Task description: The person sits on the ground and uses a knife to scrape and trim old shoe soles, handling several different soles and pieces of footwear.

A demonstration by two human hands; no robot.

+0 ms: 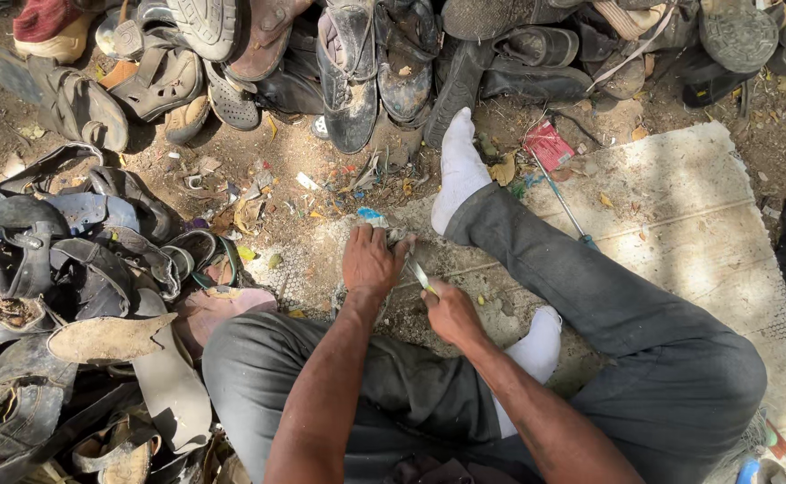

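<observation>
I sit on the ground with crossed legs in grey trousers (608,296) and white socks (458,170). My left hand (371,262) presses flat on a small grey piece lying on the ground between my legs; my fingers hide most of it. My right hand (449,311) grips a thin blade-like tool (421,274) whose tip points up toward my left hand. The two hands are close together, almost touching.
Worn shoes and sandals (357,72) lie heaped along the top edge, and more old sandals and loose soles (79,296) are piled at the left. A pale woven mat (680,215) lies under me with a screwdriver (565,208) on it. Scraps litter the dirt (267,188).
</observation>
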